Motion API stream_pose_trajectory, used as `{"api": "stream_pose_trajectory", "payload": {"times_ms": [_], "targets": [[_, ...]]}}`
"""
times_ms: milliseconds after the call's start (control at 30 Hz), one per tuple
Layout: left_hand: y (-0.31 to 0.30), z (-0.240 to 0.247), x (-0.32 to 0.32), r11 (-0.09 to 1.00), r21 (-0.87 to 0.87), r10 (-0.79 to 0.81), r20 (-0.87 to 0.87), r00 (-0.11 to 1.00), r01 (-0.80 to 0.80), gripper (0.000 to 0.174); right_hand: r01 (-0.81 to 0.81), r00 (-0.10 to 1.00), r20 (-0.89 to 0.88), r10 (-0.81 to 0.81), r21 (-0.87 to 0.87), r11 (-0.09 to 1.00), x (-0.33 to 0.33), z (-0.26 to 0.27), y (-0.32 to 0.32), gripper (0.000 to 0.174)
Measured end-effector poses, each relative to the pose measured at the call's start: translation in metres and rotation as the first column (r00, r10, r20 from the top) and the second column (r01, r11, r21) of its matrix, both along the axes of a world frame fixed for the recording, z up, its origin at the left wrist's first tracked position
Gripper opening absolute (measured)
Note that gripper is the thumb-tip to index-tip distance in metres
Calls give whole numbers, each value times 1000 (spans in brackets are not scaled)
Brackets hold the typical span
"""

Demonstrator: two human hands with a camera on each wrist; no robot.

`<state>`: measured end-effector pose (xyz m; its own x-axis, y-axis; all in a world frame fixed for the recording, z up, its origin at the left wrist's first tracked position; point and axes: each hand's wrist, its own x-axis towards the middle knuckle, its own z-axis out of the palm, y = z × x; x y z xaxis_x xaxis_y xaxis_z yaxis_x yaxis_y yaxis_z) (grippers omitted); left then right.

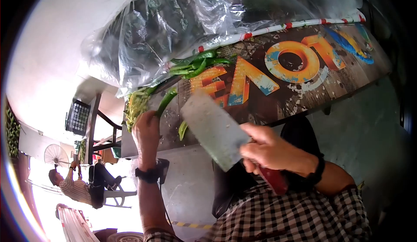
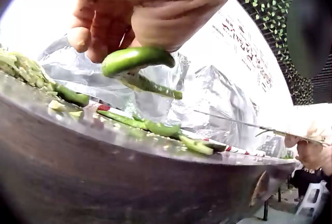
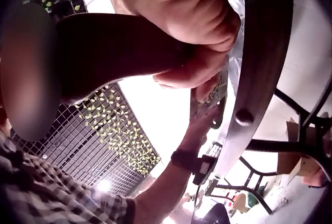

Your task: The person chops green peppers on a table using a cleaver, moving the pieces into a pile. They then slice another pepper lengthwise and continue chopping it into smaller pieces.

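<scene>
In the head view my left hand (image 1: 147, 131) pinches a green chili pepper (image 1: 167, 99) above the left end of the table. The left wrist view shows that pepper (image 2: 136, 59) split, with a pale inner side turned down, clear of the tabletop. My right hand (image 1: 276, 148) grips a cleaver (image 1: 215, 131) by its red handle (image 1: 273, 181). Its broad blade is tilted towards the left hand, near the table's front edge, with small bits stuck to it. In the right wrist view curled fingers (image 3: 199, 68) wrap the handle, which looks dark there.
Long green peppers (image 1: 197, 66) lie at the back of the printed table (image 1: 299, 94). A pile of pale green pepper scraps (image 1: 137, 107) sits at its left end, and a loose piece (image 1: 183, 130) near the front edge. Clear plastic sheeting (image 1: 173, 29) rises behind. Another person (image 1: 78, 185) sits far left.
</scene>
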<state>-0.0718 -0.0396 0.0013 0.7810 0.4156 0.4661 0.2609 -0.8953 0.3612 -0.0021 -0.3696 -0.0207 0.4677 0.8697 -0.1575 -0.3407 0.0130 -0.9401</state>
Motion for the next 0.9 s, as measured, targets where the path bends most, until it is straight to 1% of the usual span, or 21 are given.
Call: {"api": "stream_pose_trajectory", "payload": {"times_ms": [67, 100, 133, 200, 233, 300, 333, 367, 400, 467, 500, 533, 567, 600, 633, 700, 733, 833, 900], "targets": [[10, -12, 7, 999, 50, 25, -50, 998, -23, 17, 89, 996, 23, -89, 0, 996, 7, -1, -17, 35], [12, -18, 10, 997, 66, -23, -81, 996, 28, 18, 142, 988, 64, -142, 3, 990, 10, 1, -24, 39], [11, -22, 10, 989, 135, -52, -35, 998, 56, 17, 193, 975, 109, -192, 8, 981, 13, 6, -29, 42], [6, -30, 12, 956, 275, -121, 53, 991, 102, 17, 195, 974, 119, -191, -25, 980, 18, 21, -41, 43], [-6, -17, 10, 975, 213, -66, -10, 998, 67, 18, 196, 974, 127, -190, -41, 980, 19, 22, -46, 43], [-37, -2, 5, 997, -16, -76, -85, 993, 75, 21, 182, 976, 135, -171, -72, 981, 21, 22, -52, 44], [-45, -1, 1, 989, -134, -86, -119, 989, 70, 23, 163, 977, 147, -151, -68, 984, 22, 18, -54, 44], [-40, -22, -1, 981, -60, -188, -72, 980, 184, 23, 144, 978, 161, -132, -64, 988, 24, 11, -56, 44], [-46, -26, -4, 975, -28, -219, -43, 975, 218, 21, 125, 978, 176, -113, -58, 990, 25, 8, -57, 44], [-65, -29, -1, 956, 53, -290, 12, 957, 289, 17, 143, 974, 188, -124, -88, 986, 26, 14, -60, 42], [-70, -32, 0, 969, 50, -244, 26, 970, 242, 12, 157, 970, 206, -132, -108, 982, 26, 20, -61, 41], [-70, -32, 1, 965, 52, -260, 49, 964, 257, 12, 171, 965, 223, -140, -127, 977, 27, 24, -63, 40], [-69, -34, 2, 961, 51, -276, 70, 959, 273, 12, 207, 956, 233, -179, -101, 973, 27, 22, -64, 40], [-69, -36, 2, 957, 47, -291, 90, 953, 288, 12, 214, 949, 255, -184, -95, 972, 29, 23, -67, 42], [-68, -36, 5, 941, 20, -338, 108, 935, 338, 14, 222, 941, 280, -190, -88, 971, 33, 25, -71, 44], [-69, -33, 13, 897, 56, -441, 104, 891, 438, 15, 259, 924, 314, -217, -97, 961, 34, 30, -75, 45], [-71, -31, 18, 870, 76, -492, 104, 864, 487, 16, 266, 905, 372, -209, -109, 958, 34, 34, -77, 45], [-76, -21, 25, 891, 212, -428, 96, 898, 402, 12, 287, 817, 552, -165, -142, 947, 34, 42, -85, 45], [-80, -28, 22, 926, 66, -377, 129, 917, 371, 10, 305, 724, 679, -121, -158, 939, 35, 41, -90, 45]]}}
